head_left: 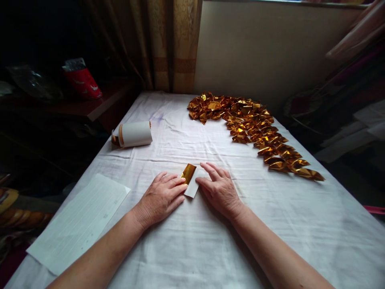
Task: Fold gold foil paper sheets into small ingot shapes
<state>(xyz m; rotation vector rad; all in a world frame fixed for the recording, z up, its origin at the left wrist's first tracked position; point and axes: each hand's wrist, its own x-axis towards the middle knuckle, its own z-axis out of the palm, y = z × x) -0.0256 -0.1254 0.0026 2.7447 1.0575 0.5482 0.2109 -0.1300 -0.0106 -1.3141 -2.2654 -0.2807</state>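
Left hand: open, fingers slightly spread, fingertips down on the small foil sheet, gripping nothing. Right hand: open, thumb and fingers apart at the sheet's pale side; no clear pinch visible. Sheet sits mid-frame between them, gold strip left, pale part right.

Looks like a fold being worked. I'd anchor with the left, square the edges before pressing, then run one firm fingertip pass along the crease; foil should keep a stray crease.

Outward: white cloth is wrinkled, so flatten it under the sheet. Lined paper lower left, near left forearm. Pale roll left of centre. Folded gold pieces upper right, past right hand; sleeve-free forearms clear them. Nothing blocks the sheet itself.
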